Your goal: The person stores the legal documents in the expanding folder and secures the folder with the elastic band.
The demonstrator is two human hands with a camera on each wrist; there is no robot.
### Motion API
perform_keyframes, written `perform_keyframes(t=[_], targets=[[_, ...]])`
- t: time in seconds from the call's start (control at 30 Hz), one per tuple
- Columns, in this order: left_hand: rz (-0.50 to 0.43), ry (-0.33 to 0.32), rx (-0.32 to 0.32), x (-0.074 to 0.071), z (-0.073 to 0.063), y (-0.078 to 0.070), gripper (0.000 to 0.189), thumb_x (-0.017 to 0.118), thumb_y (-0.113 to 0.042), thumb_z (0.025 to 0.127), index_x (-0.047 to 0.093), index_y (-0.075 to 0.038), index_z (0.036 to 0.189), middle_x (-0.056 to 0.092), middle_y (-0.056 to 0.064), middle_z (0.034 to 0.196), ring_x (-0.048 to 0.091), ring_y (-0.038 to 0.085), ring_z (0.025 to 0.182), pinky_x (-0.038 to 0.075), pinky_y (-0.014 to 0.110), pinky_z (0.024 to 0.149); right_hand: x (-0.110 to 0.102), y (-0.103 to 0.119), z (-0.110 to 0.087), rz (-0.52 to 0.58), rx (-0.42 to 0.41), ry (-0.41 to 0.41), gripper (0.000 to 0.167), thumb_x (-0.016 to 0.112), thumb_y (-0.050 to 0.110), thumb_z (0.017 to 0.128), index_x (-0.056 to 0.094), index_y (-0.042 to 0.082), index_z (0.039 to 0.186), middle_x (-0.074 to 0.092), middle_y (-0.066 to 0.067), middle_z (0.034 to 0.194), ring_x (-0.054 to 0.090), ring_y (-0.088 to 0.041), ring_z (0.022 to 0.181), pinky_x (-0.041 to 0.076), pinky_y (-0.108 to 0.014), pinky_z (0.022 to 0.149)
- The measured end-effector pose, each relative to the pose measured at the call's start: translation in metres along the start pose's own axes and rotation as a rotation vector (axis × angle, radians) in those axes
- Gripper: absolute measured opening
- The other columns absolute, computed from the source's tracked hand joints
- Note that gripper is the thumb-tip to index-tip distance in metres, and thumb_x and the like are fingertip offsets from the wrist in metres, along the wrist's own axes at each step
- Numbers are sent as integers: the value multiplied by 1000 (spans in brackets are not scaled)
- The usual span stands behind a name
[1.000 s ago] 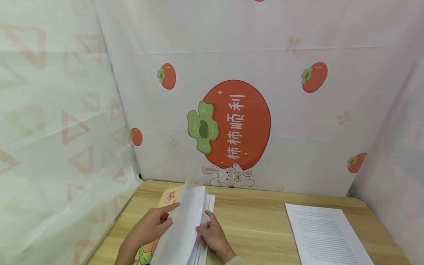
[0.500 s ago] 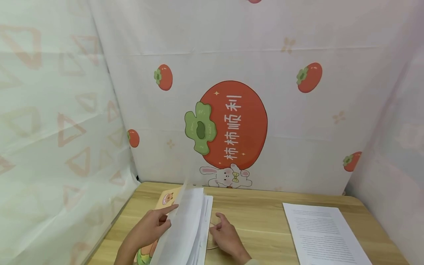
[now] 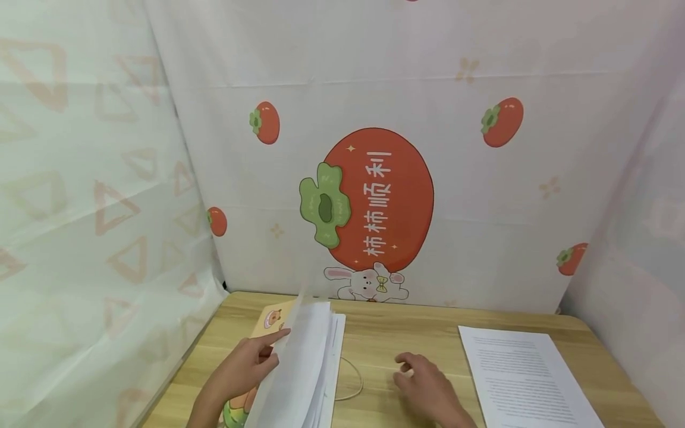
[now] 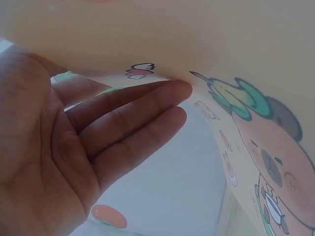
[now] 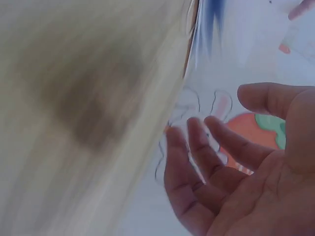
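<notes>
My R fingers (image 3: 413, 360) came off the R edge of the folder (image 3: 270, 318), now over the table (image 3: 396, 333) nearer the printed pgs (image 3: 521, 380); cord loop (image 3: 361, 381) now uncovered.

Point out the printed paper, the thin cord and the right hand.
Printed paper (image 3: 527, 380), head view: middle of its printed side
Thin cord (image 3: 361, 381), head view: right bend of its loop
Right hand (image 3: 426, 384), head view: back of the hand

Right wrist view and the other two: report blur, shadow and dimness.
Right wrist: the table looks blurred, with a soft dark shadow; left wrist: the left hand looks dim against paler background; head: fairly even light, but the printed page has lines too small to read.
</notes>
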State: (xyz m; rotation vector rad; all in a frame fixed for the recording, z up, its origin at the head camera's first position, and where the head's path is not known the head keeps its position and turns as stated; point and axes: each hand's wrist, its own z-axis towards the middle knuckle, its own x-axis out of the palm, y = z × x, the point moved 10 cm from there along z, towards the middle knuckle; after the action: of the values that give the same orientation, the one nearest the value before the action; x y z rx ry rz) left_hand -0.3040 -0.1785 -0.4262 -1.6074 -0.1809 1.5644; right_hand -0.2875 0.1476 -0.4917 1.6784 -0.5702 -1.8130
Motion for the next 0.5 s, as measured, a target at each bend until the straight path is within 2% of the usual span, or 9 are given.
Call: perform_keyframes(t=[0.17, 0.33, 0.5], targets=[[-27, 9, 7, 2, -2, -3, 46, 55, -2, 101, 57, -6, 147, 25, -15, 54, 17, 0, 48, 27, 20, 49, -38, -48, -16, -215, 77, -54, 35, 75, 23, 90, 70, 9, 121, 67, -6, 111, 65, -31, 99, 54, -54, 78], [-8, -2, -5, -1, -2, -3, 47, 55, -1, 100, 58, -8, 147, 24, -16, 54, 18, 0, 48, 26, 19, 49, -63, -93, -19, -317, 161, -2, 46, 75, 28, 91, 67, -2, 125, 62, -24, 119, 59, -48, 108, 49, -63, 86], [11, -15, 5, -4, -1, -4, 48, 55, 0, 99, 57, -5, 147, 22, -17, 54, 18, 0, 48, 26, 18, 49, -79, -137, -26, -373, 251, 52, 63, 78, 33, 89, 59, -13, 127, 55, -38, 120, 54, -58, 112, 45, -67, 90]])
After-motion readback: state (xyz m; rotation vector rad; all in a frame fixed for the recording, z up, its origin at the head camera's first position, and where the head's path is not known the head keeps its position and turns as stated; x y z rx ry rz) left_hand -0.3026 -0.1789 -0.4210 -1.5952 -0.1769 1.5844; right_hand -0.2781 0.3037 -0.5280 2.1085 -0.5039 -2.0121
